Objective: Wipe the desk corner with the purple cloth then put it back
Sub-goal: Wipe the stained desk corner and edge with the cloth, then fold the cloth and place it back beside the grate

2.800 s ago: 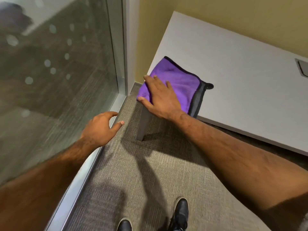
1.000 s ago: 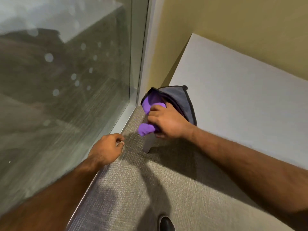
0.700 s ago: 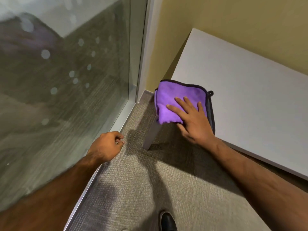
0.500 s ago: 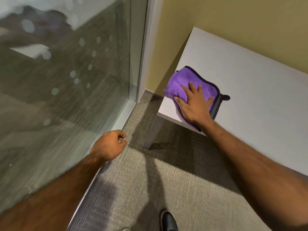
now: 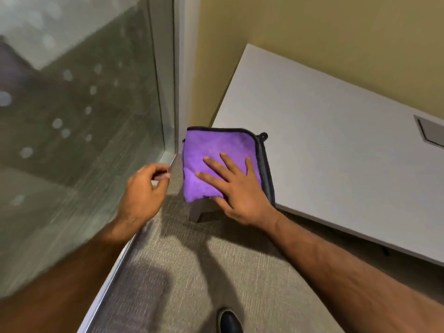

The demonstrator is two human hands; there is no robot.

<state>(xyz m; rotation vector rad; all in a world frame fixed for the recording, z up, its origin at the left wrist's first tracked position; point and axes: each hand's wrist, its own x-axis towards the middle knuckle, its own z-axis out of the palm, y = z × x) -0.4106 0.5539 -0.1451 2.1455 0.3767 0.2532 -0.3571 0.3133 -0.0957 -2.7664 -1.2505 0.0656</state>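
The purple cloth point(image 5: 216, 155), folded, with a grey underside and dark edging, covers the near left corner of the white desk point(image 5: 336, 145) and hangs a little past its edges. My right hand point(image 5: 237, 188) lies flat on the cloth's near half, fingers spread and pressing down. My left hand point(image 5: 144, 191) hovers in the air to the left of the desk corner, fingers loosely curled with nothing in them.
A glass wall point(image 5: 79, 121) with a metal frame runs along the left. A yellow wall point(image 5: 312, 32) stands behind the desk. A grey desk leg point(image 5: 195, 212) stands under the corner. A grommet cover point(image 5: 432, 131) sits at the desk's right. My shoe point(image 5: 229, 320) is on carpet.
My right hand has slid the cloth from further in on the desk back toward the near left corner, where it now overhangs the edges. My left hand rose slightly.
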